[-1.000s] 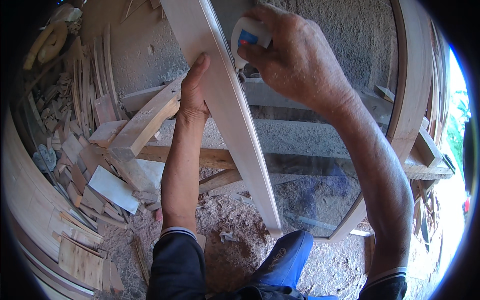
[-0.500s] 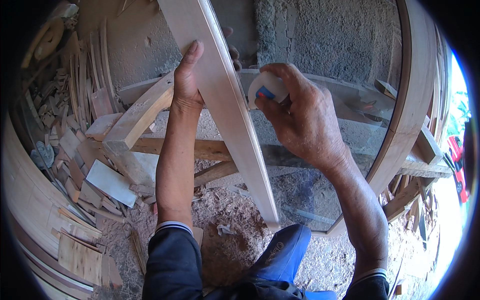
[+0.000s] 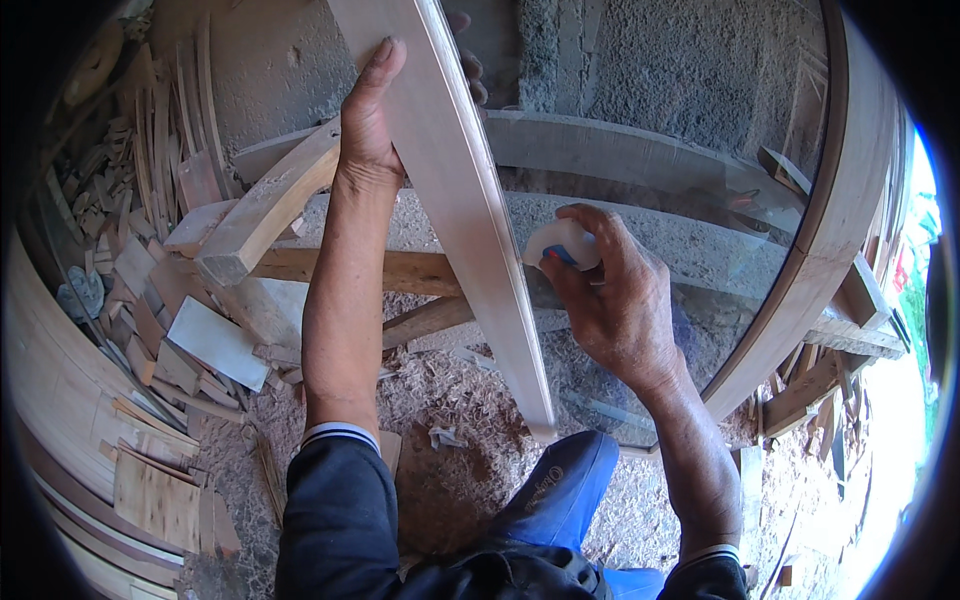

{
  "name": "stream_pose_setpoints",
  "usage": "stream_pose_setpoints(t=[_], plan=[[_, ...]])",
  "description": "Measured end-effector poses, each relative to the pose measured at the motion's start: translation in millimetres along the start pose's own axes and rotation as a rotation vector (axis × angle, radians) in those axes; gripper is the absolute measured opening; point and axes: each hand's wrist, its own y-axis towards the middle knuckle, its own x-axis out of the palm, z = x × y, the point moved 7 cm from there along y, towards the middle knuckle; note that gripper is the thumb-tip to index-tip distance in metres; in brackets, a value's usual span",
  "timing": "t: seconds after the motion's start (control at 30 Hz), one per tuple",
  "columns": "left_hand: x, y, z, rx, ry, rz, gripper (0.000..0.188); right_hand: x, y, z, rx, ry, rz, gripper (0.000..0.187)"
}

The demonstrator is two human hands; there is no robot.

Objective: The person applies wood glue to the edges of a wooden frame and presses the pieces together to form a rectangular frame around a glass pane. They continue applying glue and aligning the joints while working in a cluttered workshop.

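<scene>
A pale wooden frame [image 3: 468, 190] with a glass pane [image 3: 660, 120] in it stands tilted in front of me. My left hand [image 3: 368, 115] is closed around its left rail, thumb on the near face and fingertips showing through the glass behind. In my right hand [image 3: 625, 300] is a small white bottle [image 3: 566, 240] with a blue and red mark, pinched between thumb and fingers. Its narrow end is at the inner edge of the left rail, where wood meets glass. Whether anything comes out of it I cannot tell.
A wooden trestle beam [image 3: 270, 205] stands behind the rail. Wood offcuts [image 3: 150, 300] are heaped at the left, with long strips against the rough wall [image 3: 690, 60]. Shavings [image 3: 450, 400] cover the floor around my blue trouser leg [image 3: 560, 490]. Stacked timber [image 3: 850, 320] lies at the right.
My right hand has moved down along the left rail with the white bottle. My left hand keeps its hold on the rail, a little higher in view.
</scene>
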Motion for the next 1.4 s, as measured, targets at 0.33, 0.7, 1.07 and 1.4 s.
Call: stream_pose_setpoints(t=[0.33, 0.7, 1.07, 1.4], plan=[[1, -2, -1, -0.134, -0.149, 0.024, 0.055, 9, -21, 10, -0.027, 0.01, 0.031, 0.036], [-4, 0, -6, -0.123, -0.131, 0.065, 0.056, 26, -64, 37, 0.07, -0.003, 0.012, 0.038], [-5, 1, -2, -0.08, -0.06, 0.063, 0.059, 41, -107, 62, 0.215, 0.021, 0.034, 0.037], [1, 2, -2, -0.087, -0.093, 0.0, 0.063, 54, -138, 77, 0.205, 0.002, 0.044, 0.036]])
